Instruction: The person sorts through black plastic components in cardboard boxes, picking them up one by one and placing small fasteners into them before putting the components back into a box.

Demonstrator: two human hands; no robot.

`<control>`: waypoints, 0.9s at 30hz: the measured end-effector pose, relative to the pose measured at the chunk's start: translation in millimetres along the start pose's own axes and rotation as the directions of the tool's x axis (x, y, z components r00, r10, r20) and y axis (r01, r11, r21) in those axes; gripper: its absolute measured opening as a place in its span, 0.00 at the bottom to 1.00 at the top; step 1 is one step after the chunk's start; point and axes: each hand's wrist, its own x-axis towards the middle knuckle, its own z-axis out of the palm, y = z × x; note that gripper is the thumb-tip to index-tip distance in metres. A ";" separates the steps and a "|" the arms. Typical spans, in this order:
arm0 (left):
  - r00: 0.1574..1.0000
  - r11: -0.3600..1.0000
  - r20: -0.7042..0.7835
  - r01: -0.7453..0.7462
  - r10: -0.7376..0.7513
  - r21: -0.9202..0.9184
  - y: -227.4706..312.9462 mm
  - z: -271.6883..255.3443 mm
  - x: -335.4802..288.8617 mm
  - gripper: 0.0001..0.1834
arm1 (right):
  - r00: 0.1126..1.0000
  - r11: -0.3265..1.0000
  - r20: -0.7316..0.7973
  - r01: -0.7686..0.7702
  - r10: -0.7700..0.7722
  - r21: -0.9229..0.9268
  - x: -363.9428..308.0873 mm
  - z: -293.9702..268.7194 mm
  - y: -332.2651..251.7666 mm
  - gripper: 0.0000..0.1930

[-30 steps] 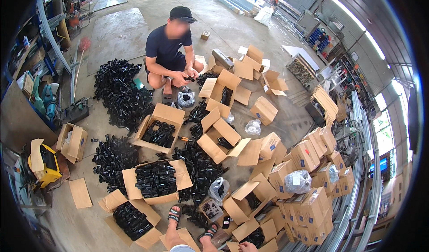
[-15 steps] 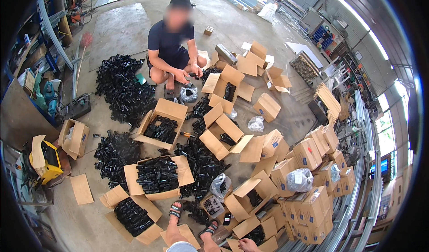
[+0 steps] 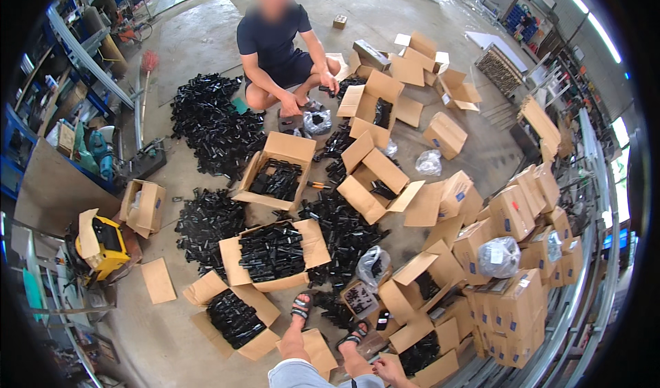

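My right hand (image 3: 387,370) is low in the picture, beside my right knee and the left edge of an open cardboard box (image 3: 440,370) of black parts. Its fingers look curled together; whatever they may hold is too small to make out. My left hand is out of view. By my sandalled feet stands a small clear tub (image 3: 360,299) of little dark pieces, next to a clear plastic bag (image 3: 373,267). A dark phone-like object (image 3: 383,319) lies right of the tub. Left of my feet, an open carton (image 3: 236,320) holds black parts in rows.
A co-worker (image 3: 275,44) squats opposite, a black part in one hand, beside a loose pile of black parts (image 3: 216,123). More open cartons (image 3: 275,178) stand between us. Stacked closed boxes (image 3: 509,316) and metal rails rise at the right; a yellow machine (image 3: 103,247) stands left.
My view has shifted, so the scene sits further right. The co-worker's hands have moved apart, one now lower near a plastic bag. My right hand stays near the same box.
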 end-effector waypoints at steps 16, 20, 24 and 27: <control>0.931 0.938 -0.162 -0.301 0.327 0.170 209.0 36.9 78.4 0.19 | 0.983 0.984 -0.157 0.067 -0.092 -0.163 137.3 65.1 -17.4 0.25; 0.881 0.884 -0.075 -0.468 0.467 0.012 275.4 96.3 141.5 0.17 | 0.922 0.958 -0.299 0.278 -0.246 0.068 193.9 64.7 -27.7 0.26; 0.851 0.833 0.042 -0.499 0.523 -0.239 290.3 171.0 193.3 0.15 | 0.961 0.904 -0.226 0.235 -0.161 0.357 251.5 50.7 -25.0 0.15; 0.782 0.785 0.075 -0.619 0.619 -0.027 283.1 207.2 245.6 0.13 | 0.872 0.874 -0.301 0.450 -0.386 0.182 310.6 25.6 -16.8 0.13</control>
